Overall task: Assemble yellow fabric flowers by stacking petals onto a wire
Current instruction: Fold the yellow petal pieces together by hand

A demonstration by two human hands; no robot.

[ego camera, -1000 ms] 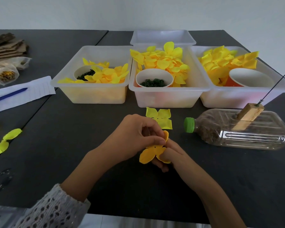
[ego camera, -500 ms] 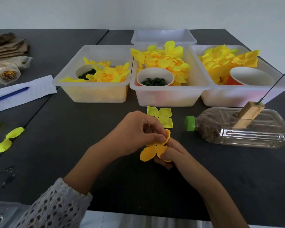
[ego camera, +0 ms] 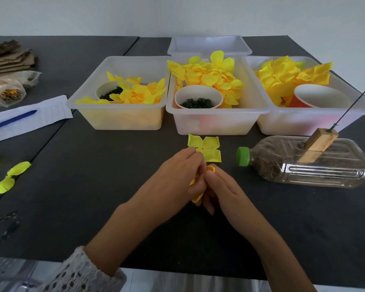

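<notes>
Your left hand (ego camera: 177, 175) and right hand (ego camera: 223, 188) meet over the bench (ego camera: 93, 207), both pinching a yellow petal piece (ego camera: 196, 198); another petal (ego camera: 207, 149) lies just beyond.

Three tubs stand in a row at twelve o'clock on the table (ego camera: 72, 207), a fourth tub (ego camera: 209, 44) behind the middle tub (ego camera: 215, 121), a loose petal (ego camera: 207, 149) before it, the bottle (ego camera: 316, 165) at two o'clock, and paper (ego camera: 51, 111) with a pen (ego camera: 11, 121) at ten.
</notes>
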